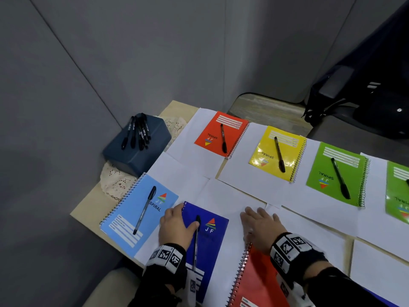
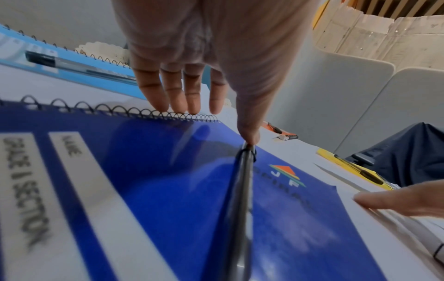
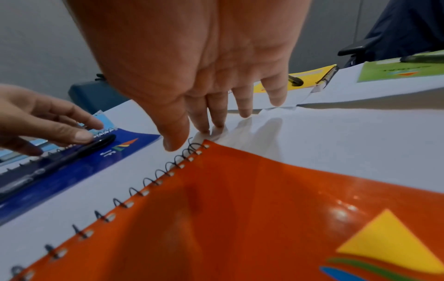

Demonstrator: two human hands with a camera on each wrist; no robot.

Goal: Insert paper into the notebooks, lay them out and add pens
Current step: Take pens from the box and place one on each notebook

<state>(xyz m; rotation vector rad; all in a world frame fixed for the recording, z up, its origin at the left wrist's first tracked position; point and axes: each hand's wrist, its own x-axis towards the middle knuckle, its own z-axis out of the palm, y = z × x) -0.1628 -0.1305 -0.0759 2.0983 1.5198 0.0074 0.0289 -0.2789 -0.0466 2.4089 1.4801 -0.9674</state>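
Left hand [image 1: 174, 227], fingers straight, rests on the dark blue notebook [image 1: 212, 242] at lower centre of the head view, thumb touching the cap of the pen [image 1: 196, 242] lying along its cover. Right hand [image 1: 261, 227] lies flat and spread on white paper [image 1: 232, 196] just above the red notebook [image 1: 259, 282]. Pen-adding step in hand. Judged next: a pen from the dark box [image 1: 137, 147], upper left, for the penless red notebook.

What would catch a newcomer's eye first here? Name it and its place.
The bright row of notebooks at the far side: red notebook, yellow notebook, green notebook, each topped by a pen. Nearer, the left hand touches the pen on the dark blue notebook.
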